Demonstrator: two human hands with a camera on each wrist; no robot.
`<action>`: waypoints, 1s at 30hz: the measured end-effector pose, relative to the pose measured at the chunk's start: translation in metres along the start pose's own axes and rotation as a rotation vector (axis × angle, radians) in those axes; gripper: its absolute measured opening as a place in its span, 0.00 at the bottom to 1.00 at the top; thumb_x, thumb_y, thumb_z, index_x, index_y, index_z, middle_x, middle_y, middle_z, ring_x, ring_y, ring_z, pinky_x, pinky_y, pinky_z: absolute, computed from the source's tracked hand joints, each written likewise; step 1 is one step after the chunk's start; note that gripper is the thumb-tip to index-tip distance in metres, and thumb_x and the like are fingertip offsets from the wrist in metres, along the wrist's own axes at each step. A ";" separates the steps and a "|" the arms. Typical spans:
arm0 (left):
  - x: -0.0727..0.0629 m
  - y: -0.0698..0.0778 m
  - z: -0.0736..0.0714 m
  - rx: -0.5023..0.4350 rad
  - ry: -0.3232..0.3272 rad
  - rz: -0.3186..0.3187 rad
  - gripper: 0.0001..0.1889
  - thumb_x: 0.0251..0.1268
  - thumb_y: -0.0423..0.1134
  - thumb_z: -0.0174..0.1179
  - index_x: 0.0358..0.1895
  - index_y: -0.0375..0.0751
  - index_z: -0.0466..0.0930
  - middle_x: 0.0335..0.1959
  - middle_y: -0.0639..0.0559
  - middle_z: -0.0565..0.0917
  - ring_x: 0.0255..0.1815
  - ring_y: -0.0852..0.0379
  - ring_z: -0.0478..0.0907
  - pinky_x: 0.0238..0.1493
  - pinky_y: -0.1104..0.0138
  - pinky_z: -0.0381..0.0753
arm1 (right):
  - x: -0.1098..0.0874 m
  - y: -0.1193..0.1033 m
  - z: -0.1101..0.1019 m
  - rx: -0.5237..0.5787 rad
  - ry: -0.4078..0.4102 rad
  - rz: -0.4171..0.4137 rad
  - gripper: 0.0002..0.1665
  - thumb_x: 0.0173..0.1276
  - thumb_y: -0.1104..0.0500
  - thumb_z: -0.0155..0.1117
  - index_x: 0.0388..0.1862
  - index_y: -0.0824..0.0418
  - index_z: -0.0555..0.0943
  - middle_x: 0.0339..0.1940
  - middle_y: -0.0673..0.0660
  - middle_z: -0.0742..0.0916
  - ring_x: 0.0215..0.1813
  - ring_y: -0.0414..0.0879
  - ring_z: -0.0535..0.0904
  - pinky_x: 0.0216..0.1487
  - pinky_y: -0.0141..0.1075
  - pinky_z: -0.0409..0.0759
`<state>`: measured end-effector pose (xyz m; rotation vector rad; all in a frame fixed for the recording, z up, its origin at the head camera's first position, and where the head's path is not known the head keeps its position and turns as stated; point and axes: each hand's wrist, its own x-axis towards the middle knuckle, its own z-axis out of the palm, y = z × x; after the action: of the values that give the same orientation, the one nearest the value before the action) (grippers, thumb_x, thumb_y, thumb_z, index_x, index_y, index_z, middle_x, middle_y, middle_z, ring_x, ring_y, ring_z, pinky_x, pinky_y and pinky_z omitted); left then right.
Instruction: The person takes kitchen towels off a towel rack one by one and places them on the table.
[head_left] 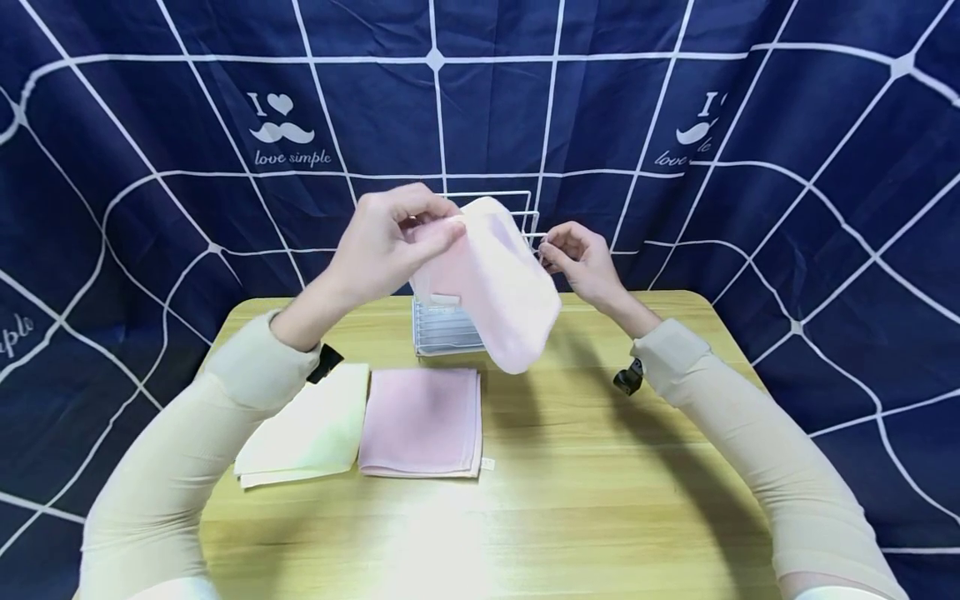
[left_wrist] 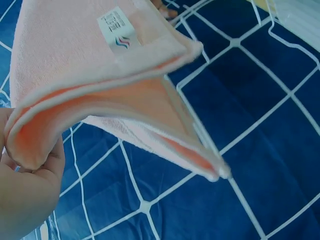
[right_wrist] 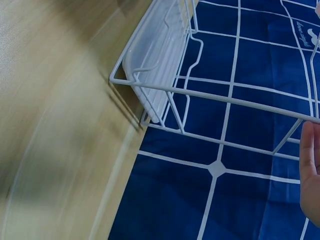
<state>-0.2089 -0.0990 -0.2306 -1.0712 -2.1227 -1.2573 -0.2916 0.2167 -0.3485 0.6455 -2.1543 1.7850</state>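
Observation:
My left hand pinches the upper edge of a folded pale pink towel, which hangs in front of a white wire rack. In the left wrist view the towel's folded layers spread apart below a printed label. My right hand is at the rack's upper right side, its fingers curled at a wire bar. Only part of that hand shows at the right wrist view's edge. The towel hides much of the rack in the head view.
A second pink folded towel lies on the wooden table, beside a pale yellow folded towel. A whitish tray sits in the rack's base. Behind the table hangs a dark blue curtain with white lines.

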 end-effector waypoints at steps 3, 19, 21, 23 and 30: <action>-0.009 0.000 0.004 -0.026 -0.012 -0.003 0.04 0.66 0.30 0.70 0.40 0.33 0.91 0.30 0.47 0.83 0.30 0.59 0.72 0.32 0.74 0.66 | 0.000 0.000 0.000 0.018 -0.017 0.007 0.03 0.75 0.70 0.64 0.42 0.64 0.79 0.32 0.45 0.88 0.32 0.36 0.87 0.36 0.30 0.89; -0.045 0.010 0.034 -0.137 -0.120 0.046 0.03 0.65 0.29 0.70 0.40 0.34 0.90 0.29 0.50 0.83 0.28 0.62 0.71 0.30 0.73 0.66 | 0.001 -0.003 -0.002 -0.011 -0.047 0.011 0.03 0.76 0.69 0.64 0.44 0.69 0.78 0.33 0.44 0.88 0.33 0.37 0.86 0.38 0.30 0.89; -0.049 0.010 0.039 -0.153 -0.133 0.050 0.03 0.65 0.29 0.70 0.39 0.35 0.90 0.29 0.50 0.84 0.29 0.63 0.71 0.30 0.73 0.67 | 0.001 -0.003 -0.003 -0.012 -0.053 0.011 0.04 0.76 0.69 0.63 0.45 0.70 0.78 0.33 0.44 0.87 0.34 0.37 0.86 0.38 0.31 0.89; -0.054 0.008 0.043 -0.167 -0.150 0.049 0.03 0.66 0.29 0.69 0.39 0.36 0.90 0.30 0.50 0.84 0.29 0.63 0.71 0.30 0.73 0.67 | 0.002 -0.003 -0.004 -0.011 -0.064 0.009 0.04 0.76 0.70 0.63 0.45 0.71 0.78 0.33 0.45 0.87 0.34 0.37 0.86 0.38 0.31 0.89; -0.070 0.004 0.059 -0.196 -0.238 -0.027 0.03 0.68 0.31 0.68 0.40 0.39 0.91 0.33 0.51 0.88 0.31 0.64 0.74 0.33 0.73 0.71 | 0.002 -0.006 -0.006 0.013 -0.085 0.015 0.03 0.75 0.72 0.62 0.45 0.71 0.77 0.34 0.45 0.87 0.34 0.35 0.86 0.38 0.31 0.89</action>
<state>-0.1629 -0.0740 -0.3060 -1.3378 -2.2268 -1.4373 -0.2908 0.2209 -0.3408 0.7227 -2.2096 1.8115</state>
